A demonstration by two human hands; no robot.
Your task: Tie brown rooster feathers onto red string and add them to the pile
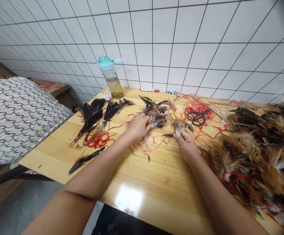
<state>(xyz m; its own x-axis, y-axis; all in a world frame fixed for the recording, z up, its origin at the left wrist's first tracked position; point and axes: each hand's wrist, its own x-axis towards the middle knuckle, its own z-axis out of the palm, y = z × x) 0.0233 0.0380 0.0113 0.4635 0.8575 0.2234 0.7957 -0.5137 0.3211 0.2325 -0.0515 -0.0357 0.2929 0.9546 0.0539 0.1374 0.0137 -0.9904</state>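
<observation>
My right hand (pixel 186 143) pinches the base of a small bunch of brown feathers (pixel 178 125) between thumb and fingers, just above the table. At the near edge of a mixed dark and brown feather pile (pixel 154 112), my left hand (pixel 139 126) has its fingertips closed on a feather, which is mostly hidden by the hand. Black-handled scissors (pixel 196 118) lie just beyond my right hand, partly on a tangle of red string (pixel 197 105). Below the hands, loose red thread and small feather scraps are scattered on the wood.
A large heap of brown feathers (pixel 261 153) covers the table's right side. To the left lie black feather bunches (pixel 90 114), coiled red cord (pixel 99 139) and a single dark feather (pixel 85 160). A water bottle (pixel 112 80) and a marker (pixel 149 90) stand near the tiled wall.
</observation>
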